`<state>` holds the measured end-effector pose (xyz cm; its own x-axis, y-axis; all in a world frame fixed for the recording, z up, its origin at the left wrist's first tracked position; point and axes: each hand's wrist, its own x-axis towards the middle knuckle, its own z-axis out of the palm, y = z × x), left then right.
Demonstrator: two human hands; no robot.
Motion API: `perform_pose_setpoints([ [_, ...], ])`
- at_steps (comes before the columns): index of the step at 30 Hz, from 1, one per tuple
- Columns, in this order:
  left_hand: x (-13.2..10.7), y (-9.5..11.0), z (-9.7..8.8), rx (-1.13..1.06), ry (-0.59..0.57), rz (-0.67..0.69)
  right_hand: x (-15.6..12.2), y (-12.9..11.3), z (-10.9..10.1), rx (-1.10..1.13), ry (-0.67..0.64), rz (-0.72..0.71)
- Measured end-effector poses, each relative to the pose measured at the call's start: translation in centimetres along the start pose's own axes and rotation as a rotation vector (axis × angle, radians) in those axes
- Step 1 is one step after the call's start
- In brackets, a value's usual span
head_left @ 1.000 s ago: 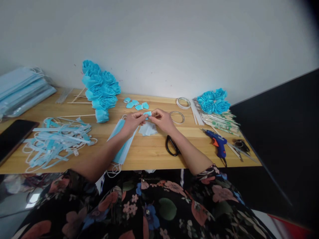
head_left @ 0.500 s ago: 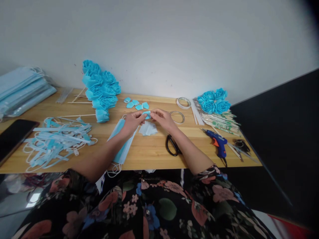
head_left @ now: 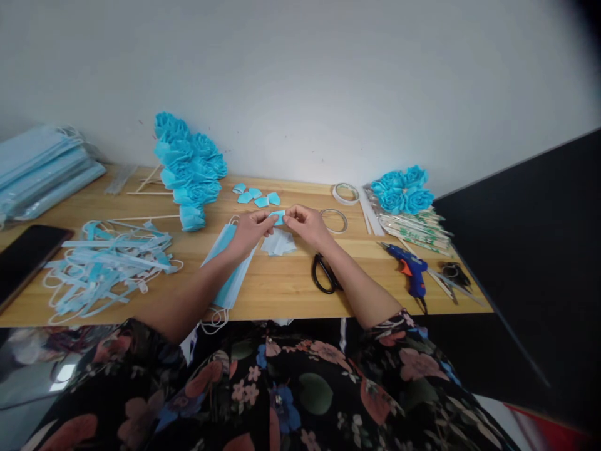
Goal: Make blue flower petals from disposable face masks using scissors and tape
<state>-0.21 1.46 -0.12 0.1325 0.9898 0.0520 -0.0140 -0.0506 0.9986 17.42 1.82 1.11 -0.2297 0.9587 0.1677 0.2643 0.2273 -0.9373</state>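
Between my two hands is a small blue piece of mask fabric (head_left: 278,217). My left hand (head_left: 251,230) pinches its left side, and my right hand (head_left: 304,223) pinches the right side. Just below lie several white fabric pieces (head_left: 278,243), partly overlapping. Beyond my fingers, several blue cut petals (head_left: 256,194) are spread on the table. A blue face mask (head_left: 229,263) lies partly under my left forearm. Black-handled scissors (head_left: 323,274) rest by my right forearm, which hides part of them.
Blue fabric roses (head_left: 190,166) on sticks stand at left, more roses (head_left: 404,190) at right over wrapped sticks (head_left: 416,227). Tape rolls (head_left: 346,194), a blue glue gun (head_left: 410,269), a heap of mask strips (head_left: 113,263), a phone (head_left: 32,257) and packed masks (head_left: 44,166) surround my hands.
The blue fabric piece lies a little flatter between my fingers, with more of its face showing. Both hands stay in nearly the same place.
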Motion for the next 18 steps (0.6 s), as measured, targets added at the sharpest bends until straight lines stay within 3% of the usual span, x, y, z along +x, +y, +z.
perform_pose_setpoints([
  [6,0.05,0.35,0.10,-0.124,-0.017,-0.066,0.19,0.28,-0.14,0.018,0.079,-0.003],
  [18,-0.12,0.37,0.09,-0.085,-0.032,-0.022,0.12,0.23,-0.10,0.004,0.073,0.013],
])
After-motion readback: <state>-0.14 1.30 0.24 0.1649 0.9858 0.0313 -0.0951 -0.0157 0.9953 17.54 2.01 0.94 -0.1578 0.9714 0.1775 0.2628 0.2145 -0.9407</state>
